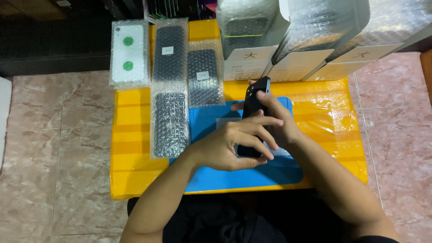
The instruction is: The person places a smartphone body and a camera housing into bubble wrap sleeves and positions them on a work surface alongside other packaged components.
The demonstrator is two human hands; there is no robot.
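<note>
A black phone housing (pixel 254 100) stands nearly on edge above a blue work mat (pixel 234 177). My left hand (pixel 234 144) wraps its lower part, fingers curled across the front. My right hand (pixel 280 121) grips its upper right side, thumb along the edge. Both hands hold it over the middle of the mat, which lies on a low yellow table (pixel 130 171) covered in clear film.
Several bubble-wrapped phone panels lie on the table's left: a white one (pixel 129 53) and dark ones (pixel 169 51), (pixel 170 123), (pixel 204 76). White boxes (pixel 252 38) with bubble-wrapped parts stand at the back right. Pink tiled floor (pixel 54 148) surrounds the table.
</note>
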